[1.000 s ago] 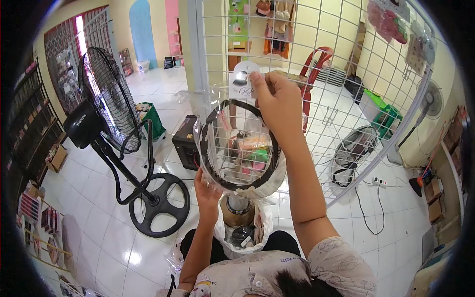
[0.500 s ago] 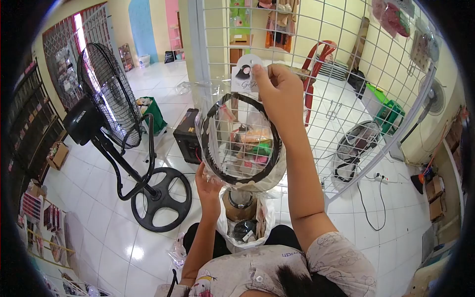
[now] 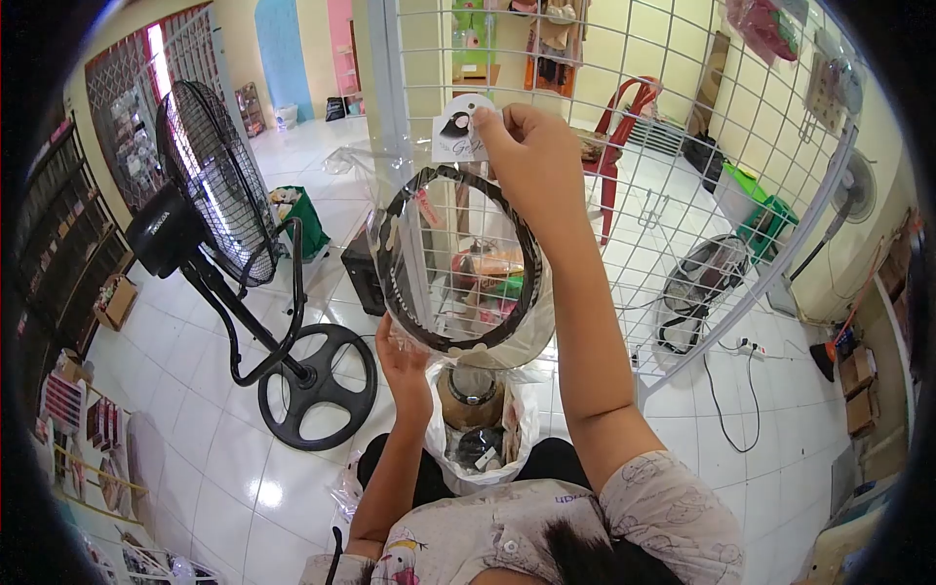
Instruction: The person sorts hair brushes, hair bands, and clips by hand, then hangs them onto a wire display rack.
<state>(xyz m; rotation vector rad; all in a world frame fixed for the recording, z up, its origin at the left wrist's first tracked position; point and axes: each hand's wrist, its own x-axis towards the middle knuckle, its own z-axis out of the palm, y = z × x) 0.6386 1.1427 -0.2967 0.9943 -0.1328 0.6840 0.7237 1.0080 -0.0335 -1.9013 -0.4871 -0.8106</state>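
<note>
A dark ring-shaped headband [image 3: 535, 278] with a toothed inner edge hangs upright before me inside a clear plastic bag [image 3: 553, 307]. At its top is a white card tag [image 3: 450, 148] with a dark picture and lettering. My right hand [image 3: 531, 161] is closed, pinching the card between thumb and fingers. Lower down, my left hand [image 3: 402, 356] supports the bag's bottom left edge, its fingers partly hidden behind the plastic. Below, between my knees, a white plastic bag [image 3: 526, 429] holds a brown round item [image 3: 468, 402] and more packaged headbands [image 3: 480, 448].
A white wire grid rack [image 3: 643, 185] stands right in front of me. A black standing fan [image 3: 302, 375] is at left, beside a green bag [image 3: 310, 229]. Behind the grid are a red chair [image 3: 606, 166] and another fan [image 3: 707, 278]. A cable [image 3: 756, 419] lies on the tiles.
Both hands have moved slightly up and to the left, carrying the bagged headband and its card with them. My grip looks the same.
</note>
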